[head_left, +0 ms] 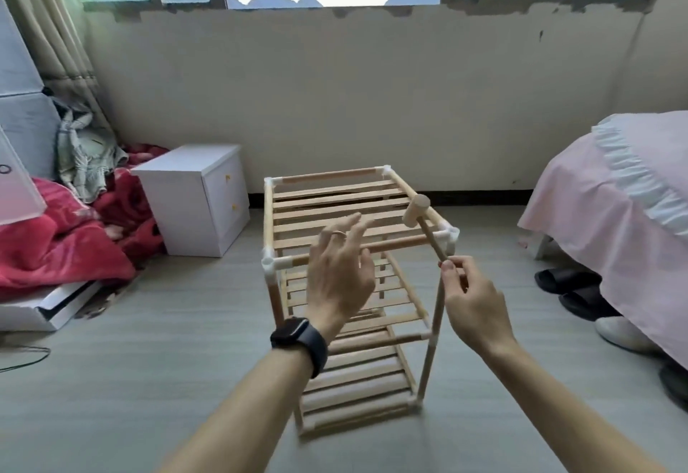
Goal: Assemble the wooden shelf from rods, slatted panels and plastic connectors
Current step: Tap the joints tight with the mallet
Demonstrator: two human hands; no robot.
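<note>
A three-tier wooden shelf [335, 197] stands upright on the floor, with slatted panels, round rods and white plastic connectors [268, 263] at the corners. My right hand [471, 301] pinches the end of a small wooden mallet's handle; the mallet head [416, 211] hovers over the top tier's right rail near the front right connector [448, 236]. My left hand [340, 271], with a ring and a black watch on the wrist, hangs with fingers spread above the top front rod [394, 243], holding nothing.
A white two-drawer cabinet [193, 193] stands left of the shelf, with red bedding and clothes [63, 245] beyond it. A bed with a pink cover [614, 212] is at the right, with dark slippers [569, 286] and a white shoe under its edge. A wall runs behind.
</note>
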